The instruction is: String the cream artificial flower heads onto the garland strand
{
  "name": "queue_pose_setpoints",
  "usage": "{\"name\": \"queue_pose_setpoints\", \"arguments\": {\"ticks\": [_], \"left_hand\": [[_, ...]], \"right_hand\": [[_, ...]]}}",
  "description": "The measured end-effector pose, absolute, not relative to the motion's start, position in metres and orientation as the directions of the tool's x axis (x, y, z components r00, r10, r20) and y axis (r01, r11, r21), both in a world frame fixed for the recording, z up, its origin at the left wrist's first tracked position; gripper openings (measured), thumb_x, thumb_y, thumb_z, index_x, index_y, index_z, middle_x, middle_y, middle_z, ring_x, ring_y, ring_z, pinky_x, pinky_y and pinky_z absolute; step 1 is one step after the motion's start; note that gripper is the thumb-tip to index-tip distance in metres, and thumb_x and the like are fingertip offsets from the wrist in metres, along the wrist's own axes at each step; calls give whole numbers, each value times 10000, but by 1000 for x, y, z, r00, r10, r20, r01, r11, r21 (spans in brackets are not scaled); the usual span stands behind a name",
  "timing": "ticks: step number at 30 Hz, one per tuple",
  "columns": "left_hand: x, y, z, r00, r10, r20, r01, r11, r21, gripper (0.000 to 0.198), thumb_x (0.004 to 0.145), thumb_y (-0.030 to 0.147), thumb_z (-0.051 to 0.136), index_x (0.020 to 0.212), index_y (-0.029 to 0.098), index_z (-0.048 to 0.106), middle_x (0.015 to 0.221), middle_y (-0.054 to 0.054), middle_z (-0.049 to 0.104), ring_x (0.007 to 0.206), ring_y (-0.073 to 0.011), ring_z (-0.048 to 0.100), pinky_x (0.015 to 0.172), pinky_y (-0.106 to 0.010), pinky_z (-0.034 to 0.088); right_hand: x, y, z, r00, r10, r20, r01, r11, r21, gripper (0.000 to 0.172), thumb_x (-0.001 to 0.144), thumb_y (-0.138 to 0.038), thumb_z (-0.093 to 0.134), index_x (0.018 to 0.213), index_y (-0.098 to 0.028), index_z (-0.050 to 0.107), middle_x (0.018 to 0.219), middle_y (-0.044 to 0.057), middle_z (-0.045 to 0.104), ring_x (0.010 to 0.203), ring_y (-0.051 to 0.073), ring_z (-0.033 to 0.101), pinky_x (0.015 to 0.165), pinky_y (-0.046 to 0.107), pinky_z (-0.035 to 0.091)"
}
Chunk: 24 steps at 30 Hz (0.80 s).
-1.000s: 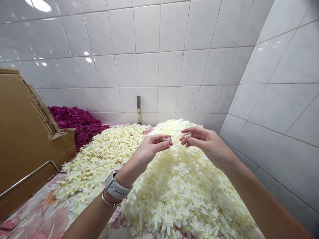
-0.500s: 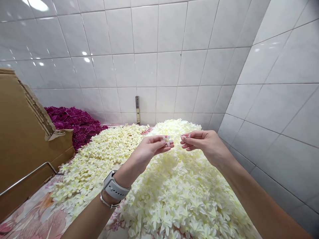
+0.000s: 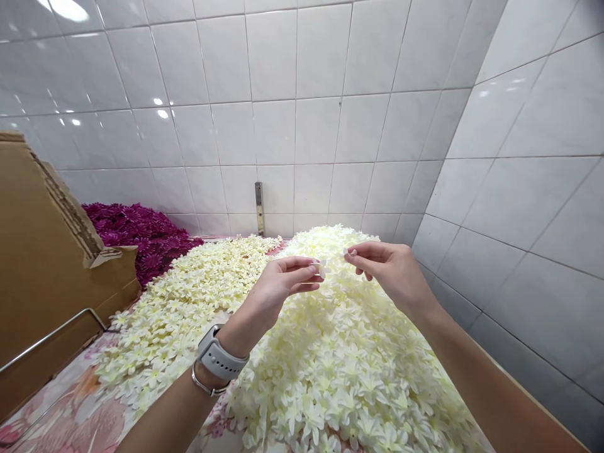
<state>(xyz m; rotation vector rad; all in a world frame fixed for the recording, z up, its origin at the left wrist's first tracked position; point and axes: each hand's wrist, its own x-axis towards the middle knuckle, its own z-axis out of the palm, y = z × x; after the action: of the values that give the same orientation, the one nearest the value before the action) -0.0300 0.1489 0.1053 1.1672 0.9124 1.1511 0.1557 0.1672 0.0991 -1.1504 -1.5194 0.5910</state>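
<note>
Between the thumb and fingers of my left hand (image 3: 287, 280) is a small white flower (image 3: 321, 269), its petals sticking out past the fingertips. My right hand (image 3: 389, 267) is pinched on a small white piece (image 3: 348, 253) that looks like a flower or petal, mostly covered by the fingers. A short gap separates the two hands. Both are held above a large heap of white flowers (image 3: 358, 371) with pale yellow-green centres. A watch with a light strap (image 3: 221, 357) and a thin bracelet are on my left wrist.
A flatter spread of cream flowers (image 3: 198, 289) lies to the left, with a purple flower pile (image 3: 141, 236) behind. A cardboard box (image 3: 51, 277) and a metal rod (image 3: 51, 336) stand at far left. Tiled walls (image 3: 274, 132) close the back and right. Floral cloth (image 3: 89, 402) lies underneath.
The flower in my left hand has turned from facing me to more edge-on. My right hand has shifted slightly up and right, widening the gap, and its lower fingers have curled in.
</note>
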Motion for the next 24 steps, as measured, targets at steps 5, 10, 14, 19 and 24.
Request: {"name": "queue_pose_setpoints", "arguments": {"ticks": [5, 10, 14, 19, 24], "left_hand": [[-30, 150, 103, 190, 980, 54, -202, -15, 979, 112, 644, 177, 728, 729, 116, 687, 732, -44, 676, 707, -136, 638, 745, -278, 502], [-28, 148, 105, 148, 988, 45, -156, -21, 988, 103, 635, 182, 731, 702, 114, 691, 693, -45, 679, 662, -133, 631, 696, -271, 511], [-27, 146, 105, 150, 985, 91, -111, -74, 991, 116, 630, 219, 735, 675, 117, 702, 675, -45, 677, 644, -126, 621, 647, -248, 514], [-24, 145, 103, 126, 981, 150, -72, -141, 987, 114, 604, 229, 743, 606, 123, 701, 603, -26, 656, 585, -107, 586, 651, -257, 512], [-24, 144, 102, 109, 982, 156, -69, -149, 986, 119, 591, 232, 748, 616, 126, 699, 646, -33, 678, 633, -129, 612, 707, -288, 512]], "right_hand": [[157, 169, 96, 71, 899, 432, 414, 367, -833, 248, 659, -394, 679, 719, -154, 707, 714, 58, 667, 557, 144, 563, 495, 263, 450], [155, 171, 93, -7, 830, 557, 642, 431, -634, 159, 738, -238, 552, 819, -183, 678, 854, 45, 679, 601, 150, 597, 564, 292, 472], [151, 170, 91, -156, 717, 680, 753, 531, -388, 308, 706, -88, 426, 884, -209, 646, 1021, 28, 638, 656, 129, 577, 613, 284, 461], [149, 167, 92, -125, 760, 638, 753, 491, -438, 114, 681, -144, 513, 673, -196, 614, 743, 8, 618, 567, 119, 528, 578, 272, 440], [148, 157, 102, -139, 823, 551, 575, 520, -631, 223, 758, -279, 541, 931, -185, 647, 925, 44, 654, 710, 150, 581, 588, 267, 449]]}}
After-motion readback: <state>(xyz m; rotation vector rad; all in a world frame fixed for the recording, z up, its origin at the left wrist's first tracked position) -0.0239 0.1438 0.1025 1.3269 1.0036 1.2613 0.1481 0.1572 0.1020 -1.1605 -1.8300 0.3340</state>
